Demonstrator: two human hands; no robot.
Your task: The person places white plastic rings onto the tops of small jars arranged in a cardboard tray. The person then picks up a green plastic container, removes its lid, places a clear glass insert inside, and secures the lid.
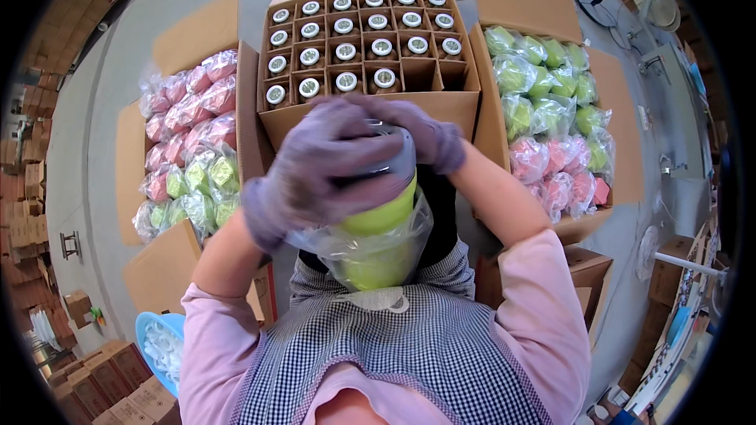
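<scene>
Divided carton (449, 98) just beyond green bottle (382, 228)

bottle top (398, 159) hidden by gloved fingers (346, 165) — basket (157, 342) contents blurred

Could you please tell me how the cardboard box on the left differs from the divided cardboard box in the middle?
The left cardboard box holds loose pink and green plastic-wrapped items; the middle divided cardboard box holds capped containers upright in grid cells. The left is piled full; the middle has empty front cells. Both are open brown cartons.
</scene>
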